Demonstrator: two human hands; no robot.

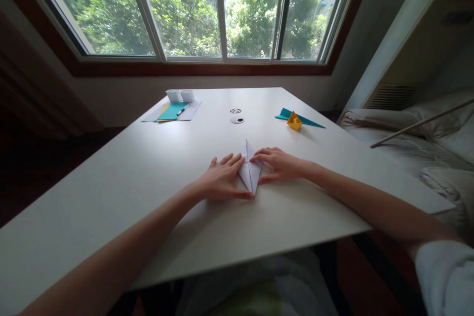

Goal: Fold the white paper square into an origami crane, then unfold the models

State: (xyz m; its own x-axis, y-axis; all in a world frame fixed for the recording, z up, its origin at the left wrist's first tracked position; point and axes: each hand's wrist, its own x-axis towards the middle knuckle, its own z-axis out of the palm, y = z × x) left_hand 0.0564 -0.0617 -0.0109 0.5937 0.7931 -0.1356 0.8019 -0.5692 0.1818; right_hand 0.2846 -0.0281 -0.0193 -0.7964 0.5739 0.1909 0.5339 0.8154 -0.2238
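A white sheet of paper folded into a long diamond (254,170) lies on the white table (148,177), one point toward me and the other away. A crease runs down its middle. My left hand (222,177) rests along its left side, fingers spread, the thumb at the near point and the fingertips on the left edge. From the right, my right hand (279,163) touches the paper's upper face with its fingertips, its thumb apart from them at the right edge. Neither hand wraps around the paper.
At the back left are teal paper (173,110), a pen (182,109) and white paper boxes (179,95). Two round pieces (237,120) lie mid-table. A yellow paper boat (294,121) and a teal paper plane (311,122) sit back right. Beyond stands a window (192,10).
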